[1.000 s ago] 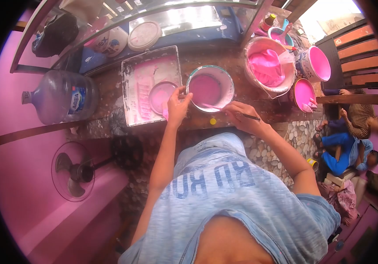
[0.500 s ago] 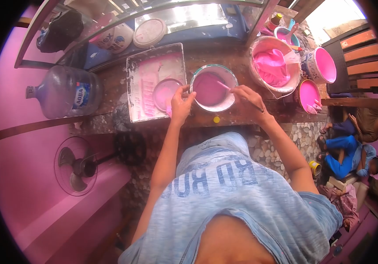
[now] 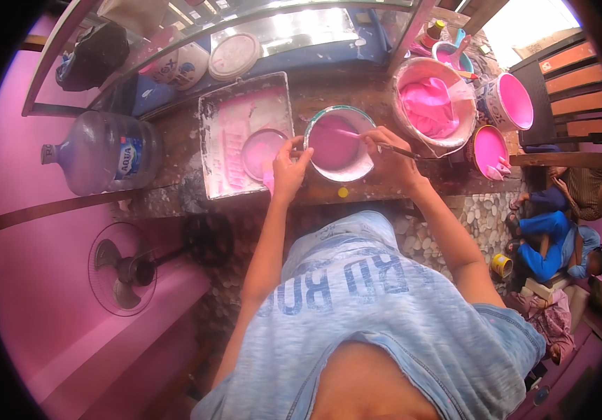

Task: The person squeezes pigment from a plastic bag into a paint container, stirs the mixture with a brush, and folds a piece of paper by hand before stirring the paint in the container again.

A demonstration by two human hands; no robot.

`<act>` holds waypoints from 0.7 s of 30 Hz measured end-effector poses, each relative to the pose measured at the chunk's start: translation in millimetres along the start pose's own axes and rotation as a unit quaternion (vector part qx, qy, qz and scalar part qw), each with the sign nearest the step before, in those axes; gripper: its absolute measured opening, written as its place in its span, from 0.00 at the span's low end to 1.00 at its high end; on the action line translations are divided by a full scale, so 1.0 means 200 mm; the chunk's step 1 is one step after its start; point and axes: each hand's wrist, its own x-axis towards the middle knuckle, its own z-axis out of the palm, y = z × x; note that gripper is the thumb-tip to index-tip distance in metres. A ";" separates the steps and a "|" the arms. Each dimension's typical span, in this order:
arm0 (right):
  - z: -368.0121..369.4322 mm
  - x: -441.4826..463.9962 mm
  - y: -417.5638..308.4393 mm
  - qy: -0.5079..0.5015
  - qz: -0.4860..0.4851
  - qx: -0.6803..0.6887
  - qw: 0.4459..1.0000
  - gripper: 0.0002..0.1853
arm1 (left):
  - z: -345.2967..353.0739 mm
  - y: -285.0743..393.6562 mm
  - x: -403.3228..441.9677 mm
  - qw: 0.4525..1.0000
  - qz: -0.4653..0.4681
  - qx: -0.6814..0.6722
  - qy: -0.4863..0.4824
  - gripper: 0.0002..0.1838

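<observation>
A white tub (image 3: pixel 365 165) with a green-edged rim stands on the wooden table, with pink paint (image 3: pixel 330 143) inside. My left hand (image 3: pixel 289 168) grips the left side of its rim, thumb and fingers closed on it. At the tub's right side, my right hand (image 3: pixel 390 155) is closed round a thin stick or brush (image 3: pixel 346 133). Its pink-coated end reaches over the paint, and its dark handle sticks out to the right. Left of the tub lies a white paint tray (image 3: pixel 245 105) holding a round pink-smeared lid (image 3: pixel 262 152), close to my left hand.
On the right stand a large bucket (image 3: pixel 402 73) with pink cloth-like material, a paint bucket (image 3: pixel 513 101) and a small pink can (image 3: pixel 490 150). A water bottle (image 3: pixel 98 154) lies left, above a fan (image 3: pixel 129 271). Two people (image 3: pixel 574 245) sit at the far right.
The stick's pink end has moved from the tub's lower right to its upper right, and my right hand has risen with it. My left hand stays on the rim.
</observation>
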 end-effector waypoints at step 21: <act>-0.10 -0.21 -0.07 -0.060 0.029 -0.024 0.997 0.03 | 0.04 -0.04 -0.03 0.998 0.038 -0.045 0.014 0.22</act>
